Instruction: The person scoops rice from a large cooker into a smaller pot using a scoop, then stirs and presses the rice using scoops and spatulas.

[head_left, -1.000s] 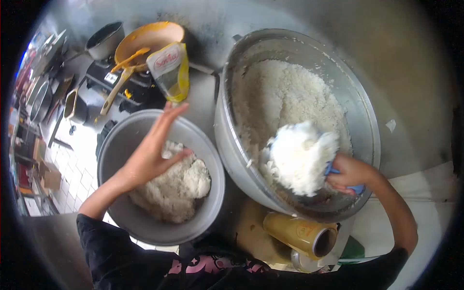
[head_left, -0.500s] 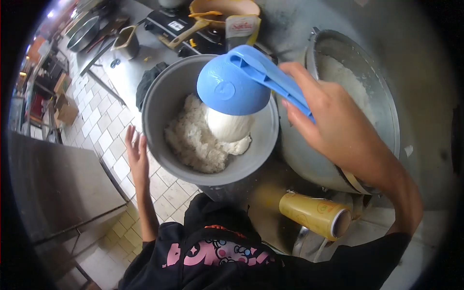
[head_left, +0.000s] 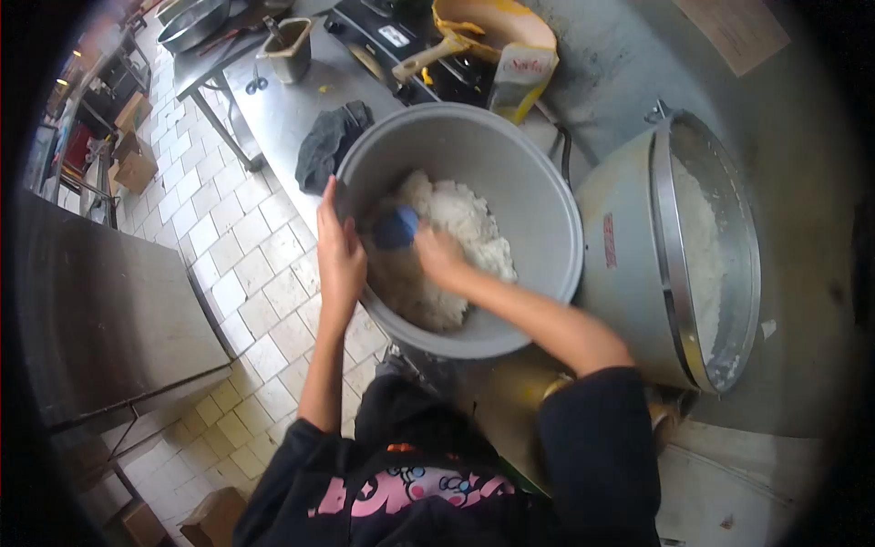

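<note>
Apparently the step in hand is working the blue scoop [head_left: 396, 226] low inside the grey pot [head_left: 552, 196], perhaps spreading or pressing the rice [head_left: 474, 228]; the scoop is at the pot's left side, beside the heap, and motion blur hides its exact angle. The right hand [head_left: 440, 255] has its grip closed around the scoop's handle, though the fingers themselves are blurred; the left hand [head_left: 340, 260] has its grip apart, fingers extended by the pot's outer rim, seemingly steadying it. Such a move seems to call for a firm brace on that rim and a controlled wrist, so that rice stays within the wall.

The pot is on the metal surface [head_left: 269, 137], with a dark cloth [head_left: 328, 150] just beside it; the larger pot [head_left: 629, 255], also holding rice, is on its other side.

Half a second ago the scoop was upturned high over the grey pot, with rice beneath it, and the left hand was apart from the rim; now the scoop is down inside and that hand is at the rim.
</note>
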A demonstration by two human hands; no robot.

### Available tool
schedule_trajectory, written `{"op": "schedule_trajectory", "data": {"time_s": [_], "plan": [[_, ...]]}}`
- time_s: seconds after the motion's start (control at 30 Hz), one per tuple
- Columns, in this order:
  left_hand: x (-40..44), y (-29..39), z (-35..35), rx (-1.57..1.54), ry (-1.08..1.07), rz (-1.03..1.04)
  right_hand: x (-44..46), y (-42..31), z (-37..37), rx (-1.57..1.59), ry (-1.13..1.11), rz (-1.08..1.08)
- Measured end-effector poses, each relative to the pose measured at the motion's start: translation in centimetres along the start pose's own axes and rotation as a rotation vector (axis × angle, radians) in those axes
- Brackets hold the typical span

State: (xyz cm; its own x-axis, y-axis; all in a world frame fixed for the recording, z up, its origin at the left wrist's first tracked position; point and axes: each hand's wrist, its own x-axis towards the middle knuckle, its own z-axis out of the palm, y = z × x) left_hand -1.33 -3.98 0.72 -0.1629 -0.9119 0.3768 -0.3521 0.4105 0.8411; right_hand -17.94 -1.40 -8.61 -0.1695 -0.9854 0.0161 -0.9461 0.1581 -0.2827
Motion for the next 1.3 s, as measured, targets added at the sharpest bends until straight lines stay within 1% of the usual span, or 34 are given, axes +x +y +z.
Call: {"op": "schedule_trajectory", "data": {"time_s": [0.03,0.07,0.13,0.2,0.23,0.27,0.3,0.37,0.4,0.43,0.47,0.5,0.57,0.6,0.63,0.67,0.7,0.73,0.77,0.8,0.83,0.9,0.97,1.03,1.1,1.13,1.17,1.2,1.23,1.3], "plan": [[0.4,0.3,0.0,0.033,-0.018,-0.001,0.1,-0.8,0.2,0.055,0.074,0.096],[0.3,1.1,-0.3,0.001,-0.035,-0.047,1.4,-0.1,-0.3,0.054,0.063,0.084],[0.2,1.5,-0.4,0.014,-0.054,-0.065,4.6,1.1,-7.7,-0.001,-0.44,-0.061],[0.5,1.0,-0.3,0.004,-0.059,-0.086,6.4,1.1,-13.0,-0.108,-0.387,-0.036],[0.4,1.0,-0.3,0.004,-0.057,-0.103,6.3,0.4,-16.2,-0.092,-0.445,0.086],[0.5,1.2,-0.2,0.011,-0.047,-0.079,5.6,0.4,-18.3,-0.255,-0.455,-0.094],[0.6,1.4,-0.2,0.018,-0.036,-0.051,4.3,-0.1,-17.7,-0.256,-0.468,-0.099],[0.7,1.4,-0.4,0.005,-0.055,-0.081,0.8,-1.3,-16.5,-0.447,-0.59,-0.062],[0.8,1.4,-0.4,-0.002,-0.051,-0.078,0.1,-1.6,-14.5,-0.447,-0.595,-0.058],[0.7,1.3,-0.3,-0.013,-0.051,-0.08,-0.5,-1.8,-11.3,-0.512,-0.58,-0.043],[0.7,1.4,-0.2,-0.019,-0.056,-0.092,-1.0,-1.8,-9.5,-0.58,-0.57,-0.032],[0.8,1.5,-0.4,-0.021,-0.05,-0.092,-0.5,-1.1,-10.4,-0.582,-0.586,-0.034],[0.7,1.4,-0.5,-0.029,-0.056,-0.088,1.5,0.8,-14.8,-0.393,-0.679,-0.17],[0.8,1.2,-0.4,-0.036,-0.057,-0.075,1.3,0.2,-17.8,-0.402,-0.682,-0.168],[0.6,1.0,-0.3,-0.039,-0.058,-0.071,0.8,-1.1,-21.0,-0.38,-0.597,-0.101],[0.6,1.0,-0.2,-0.044,-0.057,-0.082,0.3,-1.9,-22.5,-0.357,-0.512,-0.035],[0.7,1.2,-0.3,-0.028,-0.055,-0.079,0.1,-1.5,-21.4,-0.361,-0.521,-0.036],[0.8,1.3,-0.3,-0.013,-0.055,-0.071,-0.3,-0.7,-19.1,-0.407,-0.586,0.021],[0.8,1.4,-0.3,-0.019,-0.06,-0.075,-0.9,0.3,-16.4,-0.453,-0.651,0.082],[0.7,1.3,-0.4,-0.013,-0.057,-0.064,-2.0,1.7,-12.6,-0.499,-0.657,0.083],[0.7,1.2,-0.3,-0.004,-0.047,-0.052,-2.5,2.1,-12.7,-0.503,-0.663,0.086],[0.6,1.0,-0.4,-0.013,-0.048,-0.057,-3.5,3.4,-13.5,-0.342,-0.728,0.011],[0.9,1.0,-0.4,-0.026,-0.037,-0.051,-2.9,4.1,-17.9,-0.316,-0.772,0.022],[0.8,1.3,-0.5,-0.019,-0.05,-0.061,-2.2,2.8,-20.7,-0.289,-0.832,0.028],[0.7,1.1,-0.5,-0.022,-0.047,-0.077,-1.7,1.3,-21.4,-0.332,-0.798,0.261],[0.7,1.1,-0.4,-0.032,-0.046,-0.085,-2.1,1.6,-19.0,-0.332,-0.798,0.265],[0.8,1.2,-0.4,-0.035,-0.048,-0.085,-2.7,2.6,-14.6,-0.425,-0.874,0.179],[0.7,1.3,-0.4,-0.031,-0.053,-0.085,-3.0,2.4,-12.8,-0.518,-0.951,0.094],[0.7,1.3,-0.4,-0.024,-0.048,-0.087,-2.8,3.2,-12.9,-0.525,-0.952,0.09],[0.7,1.2,-0.6,-0.012,-0.046,-0.077,-1.4,4.4,-13.9,-0.435,-0.917,0.028]]}}
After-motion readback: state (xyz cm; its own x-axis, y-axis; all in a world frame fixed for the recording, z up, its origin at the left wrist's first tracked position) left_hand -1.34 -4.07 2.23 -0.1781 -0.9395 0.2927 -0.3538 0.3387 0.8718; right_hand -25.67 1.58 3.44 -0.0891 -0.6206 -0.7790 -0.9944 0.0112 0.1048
